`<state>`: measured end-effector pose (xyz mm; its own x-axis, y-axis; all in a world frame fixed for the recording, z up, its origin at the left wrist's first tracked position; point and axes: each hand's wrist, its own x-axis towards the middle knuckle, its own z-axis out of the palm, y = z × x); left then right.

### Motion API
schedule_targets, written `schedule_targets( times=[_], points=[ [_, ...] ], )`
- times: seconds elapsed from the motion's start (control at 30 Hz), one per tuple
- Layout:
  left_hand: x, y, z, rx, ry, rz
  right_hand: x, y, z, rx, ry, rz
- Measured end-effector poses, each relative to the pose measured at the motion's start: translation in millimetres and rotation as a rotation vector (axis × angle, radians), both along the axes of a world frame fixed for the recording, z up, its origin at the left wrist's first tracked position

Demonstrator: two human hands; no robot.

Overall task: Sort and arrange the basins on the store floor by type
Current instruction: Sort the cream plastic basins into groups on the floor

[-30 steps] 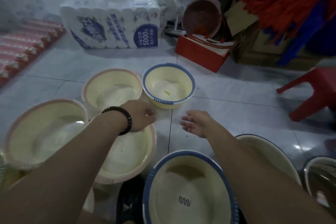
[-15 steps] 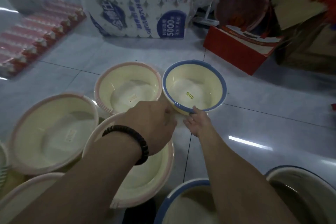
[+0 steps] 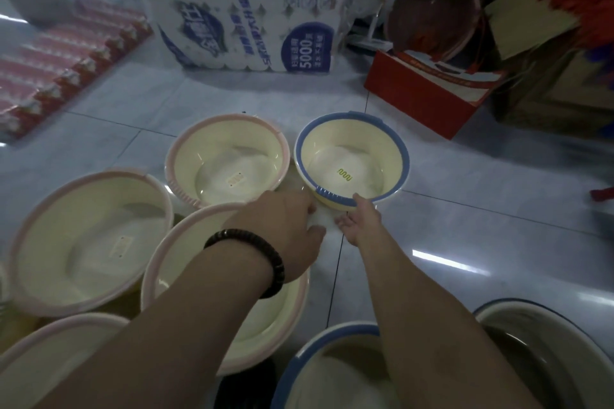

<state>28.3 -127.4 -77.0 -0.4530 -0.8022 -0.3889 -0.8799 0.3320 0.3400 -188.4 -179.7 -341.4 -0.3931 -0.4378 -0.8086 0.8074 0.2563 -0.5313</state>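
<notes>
Tiled floor [image 3: 481, 209] bears pink-rimmed basins [image 3: 206, 149], blue-rimmed basins [image 3: 365, 143], tissue pack [image 3: 246, 33], red box [image 3: 422, 100]

5000 is printed on the pack of paper rolls [image 3: 246, 26] (other lettering is blurred); a wavy mark is seen inside the blue-rimmed basin [image 3: 365, 149].

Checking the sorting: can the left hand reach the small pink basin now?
Probably yes: the left hand is beside the near rim of the small pink basin, nothing between them; the right hand touches the small blue basin.
</notes>
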Motion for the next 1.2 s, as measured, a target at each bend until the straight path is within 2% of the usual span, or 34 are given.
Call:
schedule_targets(
  times=[0.2,0.33,0.4,0.47,0.53,0.73,0.9,1.0,1.1,1.2],
  points=[
    [-7.3,-3.0,-2.8,-0.041,-0.08,-0.065,1.6,-21.6,-18.0,-0.106,-0.051,-0.051],
    [-2.7,-7.0,-5.8,-0.024,-0.073,-0.043,-7.0,-17.1,-8.2,-0.041,0.02,-0.216],
    [0.2,-6.1,-4.2,-0.018,-0.072,-0.022,-22.7,-0.1,1.1,0.044,0.116,-0.279],
    [2.3,-2.0,-0.3,-0.005,-0.093,-0.039,-43.0,23.2,16.7,0.121,0.278,-0.232],
    [3.6,2.8,4.0,0.031,-0.094,-0.055,-63.4,53.6,41.3,0.095,0.4,-0.176],
    [7.7,18.4,4.3,0.115,-0.059,0.055,-88.8,161.9,154.2,-0.053,0.538,0.023],
    [3.9,49.5,10.7,0.164,0.167,0.299,-86.3,269.2,214.3,-0.049,0.606,0.064],
    [7.7,73.9,21.7,0.169,0.309,0.363,-67.8,330.5,241.5,-0.037,0.646,0.18],
    [10.4,100.2,34.3,0.311,0.443,0.363,-56.2,378.8,255.4,-0.014,0.69,0.324],
    [12.8,120.8,36.8,0.436,0.433,0.413,-58.5,420.1,249.9,0.006,0.741,0.36]
  ],
)
